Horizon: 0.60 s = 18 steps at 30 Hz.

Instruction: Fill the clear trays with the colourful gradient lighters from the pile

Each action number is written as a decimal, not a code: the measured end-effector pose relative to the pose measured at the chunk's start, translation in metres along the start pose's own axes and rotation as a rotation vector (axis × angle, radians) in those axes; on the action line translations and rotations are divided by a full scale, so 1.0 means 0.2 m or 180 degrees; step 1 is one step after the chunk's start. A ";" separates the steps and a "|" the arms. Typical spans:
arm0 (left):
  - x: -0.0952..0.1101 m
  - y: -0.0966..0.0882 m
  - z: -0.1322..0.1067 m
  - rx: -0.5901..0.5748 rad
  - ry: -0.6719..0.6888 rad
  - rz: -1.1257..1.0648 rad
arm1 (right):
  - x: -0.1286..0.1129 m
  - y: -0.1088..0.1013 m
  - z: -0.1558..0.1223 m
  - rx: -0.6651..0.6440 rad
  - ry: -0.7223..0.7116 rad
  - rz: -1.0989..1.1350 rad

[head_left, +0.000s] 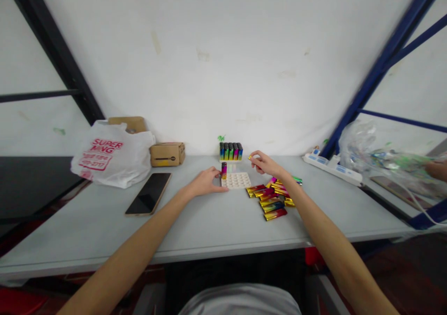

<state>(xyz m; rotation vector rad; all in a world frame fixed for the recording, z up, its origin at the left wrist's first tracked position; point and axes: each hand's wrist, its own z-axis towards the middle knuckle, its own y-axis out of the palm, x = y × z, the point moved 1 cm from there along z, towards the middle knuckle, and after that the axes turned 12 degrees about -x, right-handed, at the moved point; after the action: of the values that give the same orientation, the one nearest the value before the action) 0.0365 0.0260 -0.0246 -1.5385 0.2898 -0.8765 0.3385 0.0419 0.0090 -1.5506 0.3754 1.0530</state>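
A white tray [239, 181] with rows of round hollows lies on the table. My left hand [206, 183] holds its left side, thumb at the front edge and fingers by the back corner. One purple and gold lighter [224, 170] stands upright in that corner, close to my left fingertips. Above and behind the tray, my right hand [263, 163] is closed in a pinch on a lighter [249, 157]; only its small gold end shows. Several metallic lighters [270, 198] lie in a loose pile under my right forearm. Behind, a block of upright, black-topped lighters [231, 152] stands by the wall.
On the left are a white plastic bag [115, 154], a small cardboard box [167, 154] and a phone [149, 194]. A power strip [331, 167] runs along the right. Beyond it, another person's hand [436, 170] is beside clear plastic bags [370, 143].
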 end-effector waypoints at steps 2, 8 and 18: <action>0.00 0.00 0.00 0.0017 0.0002 0.0018 | -0.02 0.04 0.00 -0.0003 -0.0069 0.0078; -0.01 0.00 0.00 0.0002 0.0014 0.0003 | -0.06 0.13 -0.05 0.0369 -0.0051 -0.0511; 0.02 -0.01 -0.01 -0.0053 -0.0024 -0.0024 | -0.06 0.24 -0.05 0.0436 -0.0060 0.0916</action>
<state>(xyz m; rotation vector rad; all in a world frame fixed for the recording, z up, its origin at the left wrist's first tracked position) 0.0373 0.0233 -0.0213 -1.5589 0.2867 -0.8758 0.3009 0.0157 -0.0114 -1.3896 0.6586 1.2349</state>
